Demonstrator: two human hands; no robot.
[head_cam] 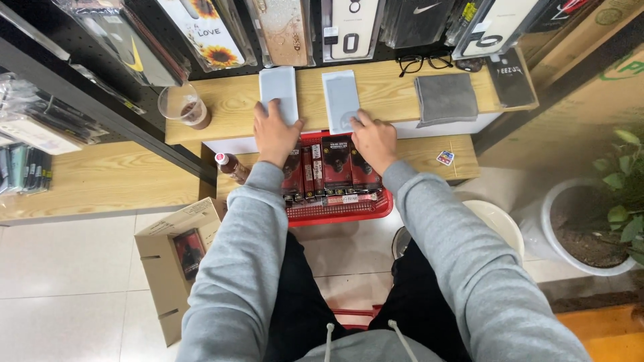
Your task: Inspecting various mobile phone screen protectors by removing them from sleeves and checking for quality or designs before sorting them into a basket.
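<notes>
Two pale blue-grey flat sheets, probably phone films or thin cases, lie side by side on the upper wooden shelf: the left sheet [279, 90] and the right sheet [341, 97], near each other but apart. The left hand [274, 133] rests palm down at the near end of the left sheet, fingers loosely spread, with the fingertips on its lower edge and the thumb toward the gap between the sheets. The right hand [373, 139] does the same at the near corner of the right sheet, fingers bent and pressing on it; neither hand pinches or lifts anything. Both sheets lie flat and squared to the shelf edge, so as far as can be judged the laying-out of this pair is done and the hands are only steadying or smoothing them. Just below the hands, between the forearms, a red basket [349, 209] holds a row of dark red-and-black boxes [335, 164] standing on edge; it looks nearly full, which suggests that most of that stock is still unhandled. Beside the basket stands a small bottle [231, 166] with a red cap, and on the floor to the left an open carton [176, 251] with one more such box in it. Further along the shelf lie a grey cloth [445, 98], black glasses [424, 62] and a plastic cup [182, 104] with a dark drink. Above hang packaged phone cases, and at the right stands a potted plant [620, 194].
</notes>
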